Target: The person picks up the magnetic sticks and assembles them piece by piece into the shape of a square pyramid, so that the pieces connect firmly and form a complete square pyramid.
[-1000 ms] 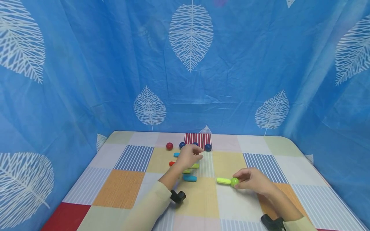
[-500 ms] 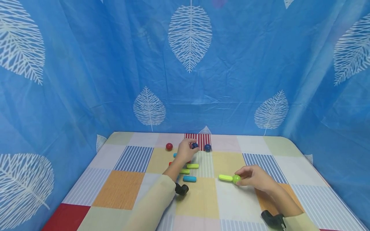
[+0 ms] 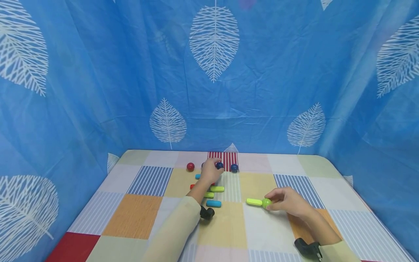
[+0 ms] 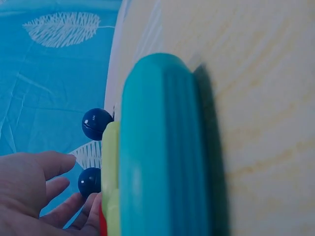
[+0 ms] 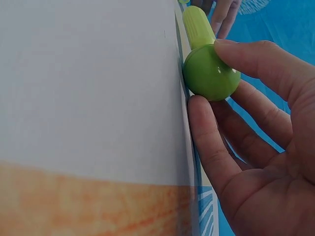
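My left hand [image 3: 209, 171] reaches to the back row of balls, its thumb and fingers spread around a dark blue ball [image 3: 219, 165]. In the left wrist view a gap shows between the top fingertip and that ball [image 4: 89, 181]. My right hand [image 3: 288, 202] pinches a glossy green ball [image 5: 211, 73] between thumb and fingers, low over the tablecloth. A yellow-green ribbed stick [image 3: 254, 201] extends from this ball to the left, its end against it. Another dark blue ball [image 3: 234, 167] lies to the right of the left hand.
A red ball [image 3: 190, 167] sits at the row's left end; one more blue ball is mostly hidden by the left hand. Under the left forearm lie several short sticks, including a blue stick [image 3: 214, 203], a green stick [image 3: 217, 189] and a red stick [image 3: 192, 186]. Blue curtains [image 3: 262, 91] surround the table.
My left hand has moved back and a little left, from above the sticks to the dark blue ball. My right hand has shifted slightly away from me with the green ball and stick.
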`<state>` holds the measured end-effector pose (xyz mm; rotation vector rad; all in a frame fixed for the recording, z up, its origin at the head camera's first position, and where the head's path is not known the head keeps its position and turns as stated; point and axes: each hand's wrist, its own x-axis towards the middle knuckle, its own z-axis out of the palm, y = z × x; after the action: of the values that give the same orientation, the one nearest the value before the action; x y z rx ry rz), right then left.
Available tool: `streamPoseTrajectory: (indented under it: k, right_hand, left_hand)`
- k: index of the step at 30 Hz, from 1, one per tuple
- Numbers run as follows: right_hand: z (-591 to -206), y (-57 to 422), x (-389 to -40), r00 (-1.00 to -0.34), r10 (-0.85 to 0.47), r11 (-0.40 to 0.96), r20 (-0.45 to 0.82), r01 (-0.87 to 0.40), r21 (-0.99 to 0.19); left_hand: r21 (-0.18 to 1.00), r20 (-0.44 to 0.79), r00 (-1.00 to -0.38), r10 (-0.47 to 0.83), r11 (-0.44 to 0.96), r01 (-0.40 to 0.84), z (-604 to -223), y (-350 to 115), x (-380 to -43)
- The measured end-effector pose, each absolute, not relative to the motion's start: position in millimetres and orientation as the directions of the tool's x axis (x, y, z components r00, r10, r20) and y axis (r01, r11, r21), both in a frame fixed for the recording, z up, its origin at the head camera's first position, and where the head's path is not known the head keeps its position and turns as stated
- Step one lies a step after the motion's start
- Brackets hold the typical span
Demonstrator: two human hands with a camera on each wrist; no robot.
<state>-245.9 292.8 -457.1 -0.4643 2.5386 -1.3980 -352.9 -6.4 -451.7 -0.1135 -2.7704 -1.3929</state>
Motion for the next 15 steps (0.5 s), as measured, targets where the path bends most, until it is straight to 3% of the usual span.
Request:
streamPoseTrajectory:
  k: [15]
  right_hand:
    - [-456.3,291.6,-247.8,-0.928,-0.371,0.511,-0.043,-0.165,-0.843]
  left_hand:
    - [0.746,0.082,-0.992,0.094,0.654,0.124,-455.3,-6.2,-353.0]
